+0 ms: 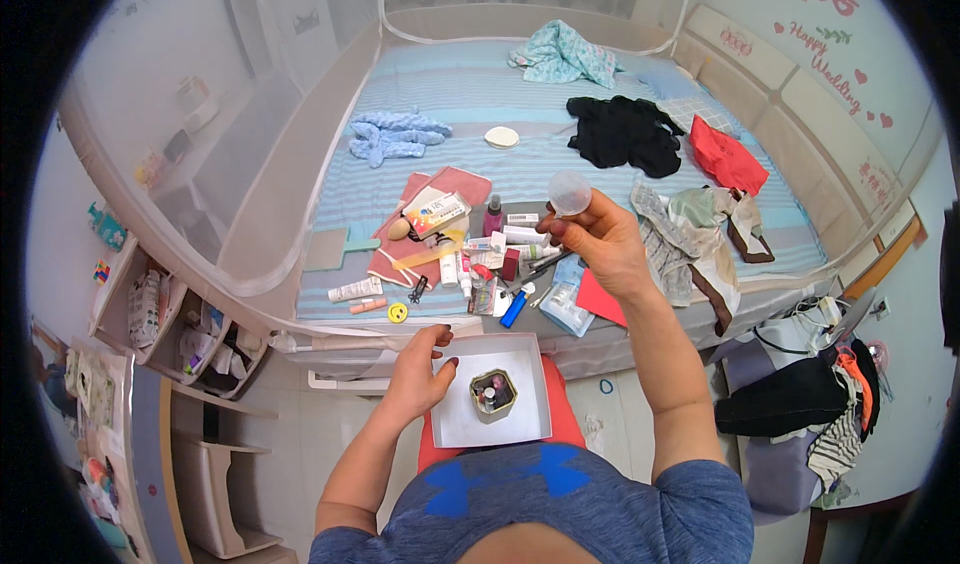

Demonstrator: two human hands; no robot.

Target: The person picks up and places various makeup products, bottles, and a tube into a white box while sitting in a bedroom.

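My right hand [603, 244] is raised over the near side of the bed, its fingers pinching a small round translucent plastic piece [569, 193], perhaps a lid or cup. My left hand [420, 374] is at the left edge of a shallow white box [460, 416], fingers apart and holding nothing; whether it touches the box I cannot tell. The box lies on my lap. Inside it stands a gold-rimmed angular container [492, 414] with small items in it. In front of me on the bed is a spread of tubes, a dark pink bottle [493, 215] and a blue cylinder [515, 309].
Also on the bed lie a pink cloth [465, 186], a green hand mirror or paddle [327, 249], black clothing [625, 134] and a red bag [727, 156]. Netting encloses the bed. Open shelves [165, 314] stand at left; clothes [790, 404] are heaped at right.
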